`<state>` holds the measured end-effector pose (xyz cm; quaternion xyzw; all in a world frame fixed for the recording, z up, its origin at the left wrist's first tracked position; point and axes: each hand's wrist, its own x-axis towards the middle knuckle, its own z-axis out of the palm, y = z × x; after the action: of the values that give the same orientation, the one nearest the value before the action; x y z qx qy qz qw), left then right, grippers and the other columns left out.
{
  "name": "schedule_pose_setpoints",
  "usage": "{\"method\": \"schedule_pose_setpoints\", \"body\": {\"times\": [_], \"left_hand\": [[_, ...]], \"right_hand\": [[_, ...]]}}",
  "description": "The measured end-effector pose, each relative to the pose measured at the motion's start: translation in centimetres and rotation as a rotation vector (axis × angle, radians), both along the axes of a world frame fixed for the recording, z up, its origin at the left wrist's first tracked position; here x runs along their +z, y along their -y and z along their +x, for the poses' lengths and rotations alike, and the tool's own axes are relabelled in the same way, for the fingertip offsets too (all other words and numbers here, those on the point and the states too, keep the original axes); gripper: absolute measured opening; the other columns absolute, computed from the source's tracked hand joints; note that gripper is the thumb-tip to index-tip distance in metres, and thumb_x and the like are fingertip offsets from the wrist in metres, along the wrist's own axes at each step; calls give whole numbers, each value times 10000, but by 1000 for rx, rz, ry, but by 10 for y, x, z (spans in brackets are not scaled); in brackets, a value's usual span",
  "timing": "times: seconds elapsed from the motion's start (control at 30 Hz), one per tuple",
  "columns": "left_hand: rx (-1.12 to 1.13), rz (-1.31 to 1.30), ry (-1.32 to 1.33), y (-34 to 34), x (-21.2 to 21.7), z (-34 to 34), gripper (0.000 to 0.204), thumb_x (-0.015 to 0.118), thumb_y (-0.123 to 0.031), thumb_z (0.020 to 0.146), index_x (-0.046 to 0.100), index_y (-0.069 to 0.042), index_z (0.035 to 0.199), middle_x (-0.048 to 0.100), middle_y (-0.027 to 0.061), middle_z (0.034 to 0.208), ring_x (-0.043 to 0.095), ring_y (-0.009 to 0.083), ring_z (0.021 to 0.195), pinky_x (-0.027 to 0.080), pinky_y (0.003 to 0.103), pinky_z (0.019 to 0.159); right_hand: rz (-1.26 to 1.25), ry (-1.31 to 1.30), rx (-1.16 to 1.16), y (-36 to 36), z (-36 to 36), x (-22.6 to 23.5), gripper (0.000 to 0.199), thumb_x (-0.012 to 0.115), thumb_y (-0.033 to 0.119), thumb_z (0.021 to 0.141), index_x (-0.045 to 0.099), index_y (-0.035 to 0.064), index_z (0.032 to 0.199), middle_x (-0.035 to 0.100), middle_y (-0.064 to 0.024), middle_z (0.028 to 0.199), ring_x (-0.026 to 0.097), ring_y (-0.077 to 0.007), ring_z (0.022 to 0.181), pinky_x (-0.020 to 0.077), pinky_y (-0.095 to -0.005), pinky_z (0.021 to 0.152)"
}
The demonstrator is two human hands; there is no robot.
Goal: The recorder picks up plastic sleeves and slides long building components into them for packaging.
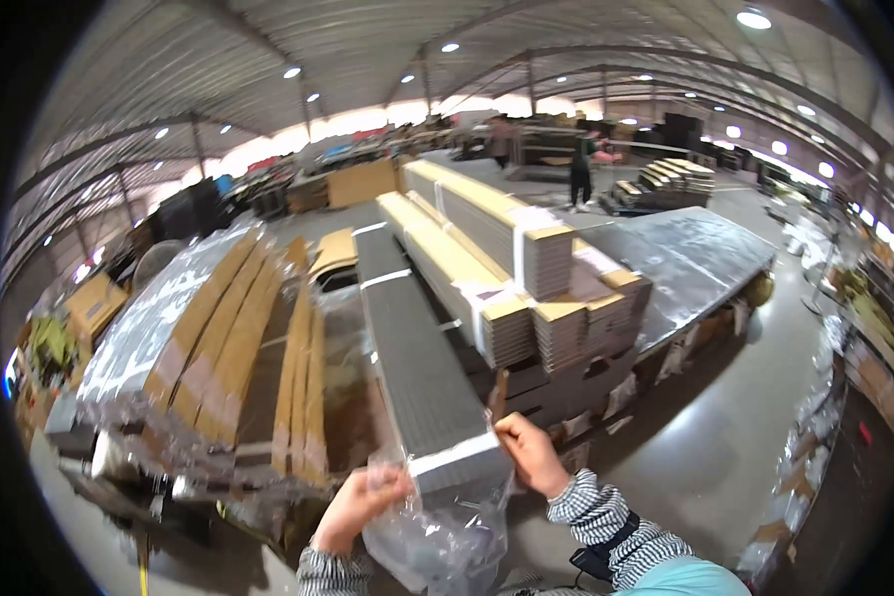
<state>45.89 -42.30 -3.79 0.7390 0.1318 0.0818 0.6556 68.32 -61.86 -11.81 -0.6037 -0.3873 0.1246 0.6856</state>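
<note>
In front of me lies a long bundle of dark grey panels, bound by white straps. A clear plastic bag covers its near end and hangs loosely below it. At the bundle's left near corner, my left hand is closed on the bag's film, its fingers slightly blurred. My right hand is closed at the right near corner, with the film between its curled fingers and the bundle's side. The bundle's underside is hidden.
Strapped stacks of yellow-topped panels stand just right of the bundle. To the left are plastic-wrapped brown boards. A grey-topped table extends at the right, and a person stands far back. Plastic scraps lie along the right side.
</note>
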Motion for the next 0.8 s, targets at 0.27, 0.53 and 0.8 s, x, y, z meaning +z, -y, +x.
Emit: {"method": "schedule_pose_setpoints", "body": {"times": [0.27, 0.53, 0.8], "left_hand": [[475, 533, 313, 4, 4, 33, 148, 578, -123, 955, 613, 15, 912, 581, 32, 717, 499, 122, 642, 423, 278, 603], [369, 322, 341, 14, 14, 14, 219, 570, -99, 981, 634, -6, 1168, 637, 2, 978, 568, 153, 841, 452, 283, 775], [650, -317, 212, 52, -79, 32, 340, 484, -309, 1018, 450, -162, 713, 434, -68, 667, 393, 42, 608, 264, 216, 531]], "right_hand": [[44, 12, -146, -43, -7, 49, 219, 486, 233, 1038, 511, 25, 977, 486, -5, 826, 446, -74, 777, 401, -236, 696], [-58, 180, 34, -28, 21, 20, 167, 469, 152, 1022, 534, 28, 933, 560, -71, 753, 580, -179, 705, 449, -317, 641], [-54, -78, -119, -46, 0, -72, 273, 513, 215, 973, 662, -14, 971, 644, -108, 725, 612, -180, 652, 454, -337, 595]]}}
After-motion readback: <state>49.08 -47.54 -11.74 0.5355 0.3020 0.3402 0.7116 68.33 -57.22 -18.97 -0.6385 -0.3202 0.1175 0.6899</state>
